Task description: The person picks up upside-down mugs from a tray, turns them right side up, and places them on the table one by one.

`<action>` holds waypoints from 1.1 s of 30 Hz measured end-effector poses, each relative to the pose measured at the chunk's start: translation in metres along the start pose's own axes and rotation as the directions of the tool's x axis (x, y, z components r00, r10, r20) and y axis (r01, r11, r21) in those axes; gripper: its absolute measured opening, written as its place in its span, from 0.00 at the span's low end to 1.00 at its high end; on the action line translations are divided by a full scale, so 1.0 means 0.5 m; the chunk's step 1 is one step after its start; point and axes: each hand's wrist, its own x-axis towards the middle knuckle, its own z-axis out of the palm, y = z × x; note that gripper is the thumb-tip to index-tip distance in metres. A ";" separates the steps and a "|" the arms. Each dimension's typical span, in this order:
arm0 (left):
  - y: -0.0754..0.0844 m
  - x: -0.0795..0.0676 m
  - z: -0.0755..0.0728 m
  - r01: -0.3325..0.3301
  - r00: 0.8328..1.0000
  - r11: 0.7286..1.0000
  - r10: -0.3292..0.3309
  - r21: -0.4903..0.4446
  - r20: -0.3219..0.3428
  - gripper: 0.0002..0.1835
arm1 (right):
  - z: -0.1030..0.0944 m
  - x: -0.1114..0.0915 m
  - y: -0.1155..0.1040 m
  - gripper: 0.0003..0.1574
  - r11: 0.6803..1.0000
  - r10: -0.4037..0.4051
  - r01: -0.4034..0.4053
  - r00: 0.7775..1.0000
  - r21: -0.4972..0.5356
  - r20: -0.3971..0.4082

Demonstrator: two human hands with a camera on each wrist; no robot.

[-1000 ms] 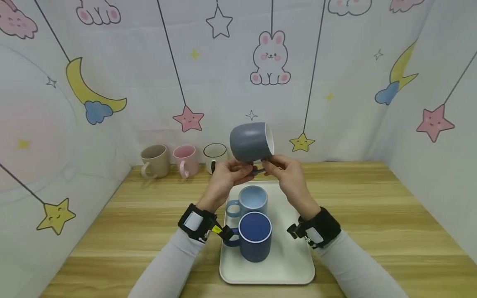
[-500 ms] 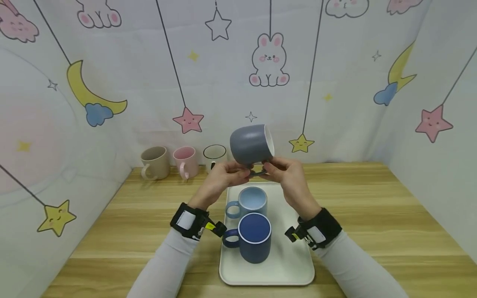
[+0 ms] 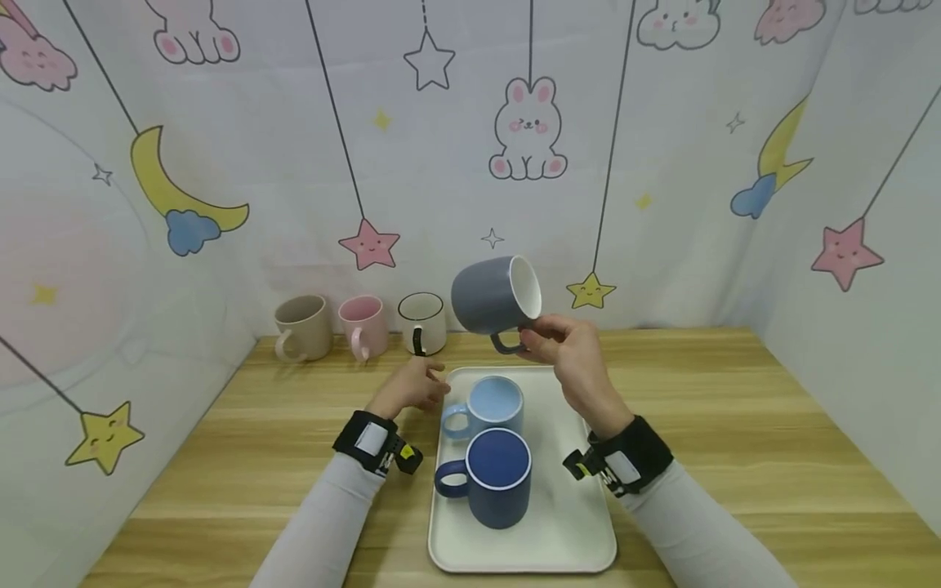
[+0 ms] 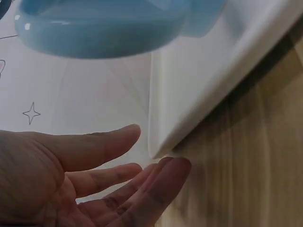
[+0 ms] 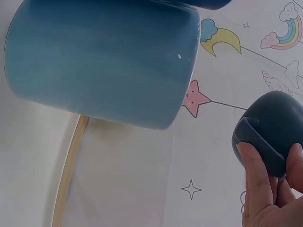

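A grey mug with a white inside is held up above the back of the tray, tipped on its side with its mouth facing right. My right hand grips its handle, which hangs underneath; the right wrist view shows fingers at that handle. My left hand holds nothing and hovers beside the tray's back left corner, its fingers loosely extended in the left wrist view. On the cream tray a light blue mug stands behind a dark blue mug, both handles pointing left.
Along the back of the wooden table stand a beige mug, a pink mug and a white mug with a black rim and handle. A patterned cloth wall rises behind and at both sides.
My left hand has let go of the grey mug and moved down and left. The mug stays raised in my right hand, its mouth turned slightly more toward me.
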 end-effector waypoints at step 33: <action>-0.027 0.008 0.029 0.017 1.000 0.999 -0.016 0.031 -0.024 0.29 | 0.026 0.175 0.086 0.11 0.897 0.377 -0.368 0.926 -0.244 -0.012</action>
